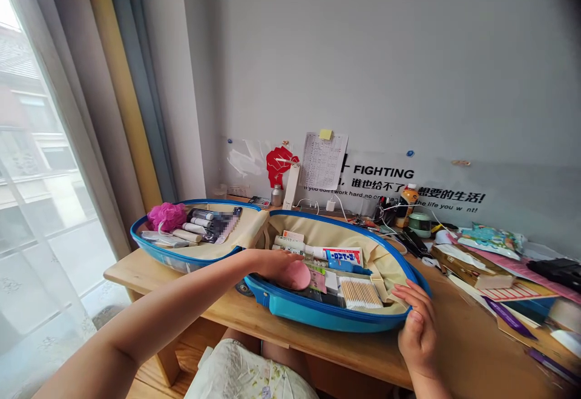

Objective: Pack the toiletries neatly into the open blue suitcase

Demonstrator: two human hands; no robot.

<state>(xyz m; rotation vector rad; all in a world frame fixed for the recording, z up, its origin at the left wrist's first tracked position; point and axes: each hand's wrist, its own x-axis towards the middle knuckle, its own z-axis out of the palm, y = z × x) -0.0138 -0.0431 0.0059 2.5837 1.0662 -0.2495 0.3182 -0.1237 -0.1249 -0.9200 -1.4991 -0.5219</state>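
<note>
A blue hard-shell case (318, 317) lies opened flat on the wooden desk (345, 350), both halves lined in beige. My left hand (276, 263) reaches into the right half, its fingers over a pink round object (299, 276) beside a toothpaste box (344, 256) and a pack of cotton swabs (361, 293). My right hand (417, 326) rests on the case's near right rim with fingers curled on the edge. The left half (181, 257) holds a pink bath puff (166, 215) and several tubes.
The desk's right side is cluttered with boxes (472, 269), papers, cables, a bottle (408, 199) and a dark object (560, 270). A wall with printed lettering and a pinned sheet (323, 160) stands behind. A curtained window fills the left. My lap shows below the desk edge.
</note>
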